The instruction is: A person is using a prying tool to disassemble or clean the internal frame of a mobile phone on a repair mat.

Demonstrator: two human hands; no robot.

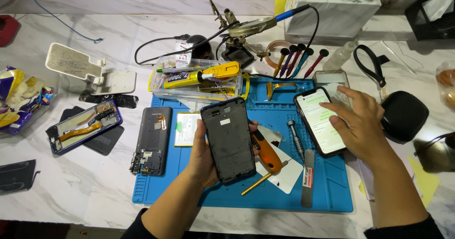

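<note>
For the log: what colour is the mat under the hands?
Blue work mat, clearest in the head view.

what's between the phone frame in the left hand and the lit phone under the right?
Head view: between the phone frame and the lit phone lie an orange-handled tool and a small silver screwdriver, on the blue mat.

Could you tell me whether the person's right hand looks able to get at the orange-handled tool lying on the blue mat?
Probably yes. The right hand rests on the lit smartphone, and the orange-handled tool lies to its left on the blue work mat. Only a small screwdriver lies between; the left hand holding the black phone frame partly covers the tool.
</note>
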